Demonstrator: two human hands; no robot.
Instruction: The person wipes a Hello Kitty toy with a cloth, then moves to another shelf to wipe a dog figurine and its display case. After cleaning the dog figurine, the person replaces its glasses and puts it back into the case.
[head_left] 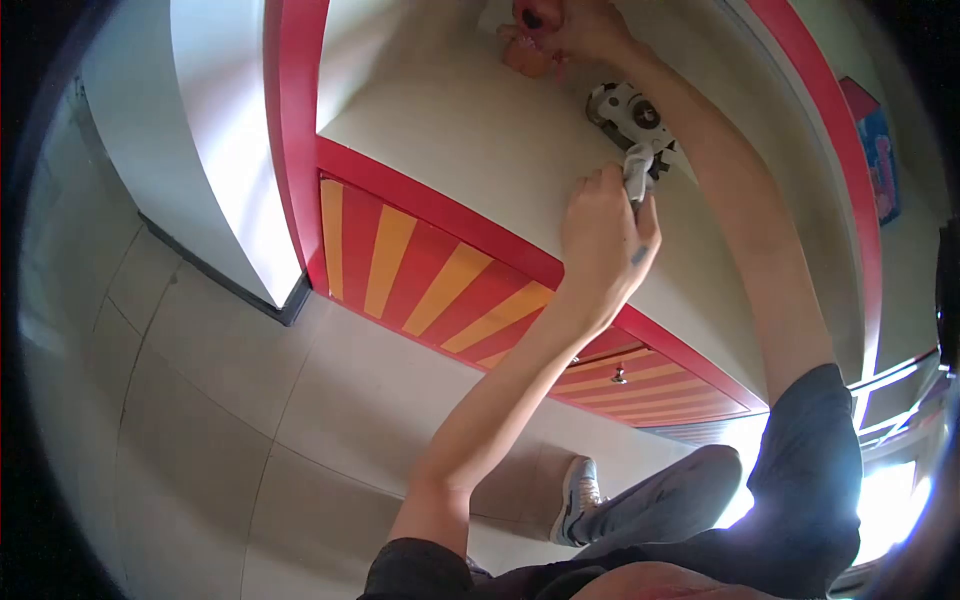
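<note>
My left hand (pixel 608 235) is closed around a crumpled whitish piece (pixel 638 168), perhaps cloth or tissue, over the pale shelf surface. Just beyond its fingertips lies a white and black toy-like object (pixel 625 112) with a round dark part; my right forearm passes beside it. Farther in, at the top edge of the view, my right hand (pixel 585 28) has its fingers bent around a small red and pink object (pixel 537 14) with a dark spot. An orange-pink lump (pixel 525 58) is just below that hand, partly blurred.
The pale shelf (pixel 450 130) has a raised red rim (pixel 430 195) with red and orange striped panels (pixel 430 275) below. At left stands a white curved column (pixel 225 130). A blue and pink package (pixel 880 165) is at the right. My leg and shoe (pixel 580 495) show below.
</note>
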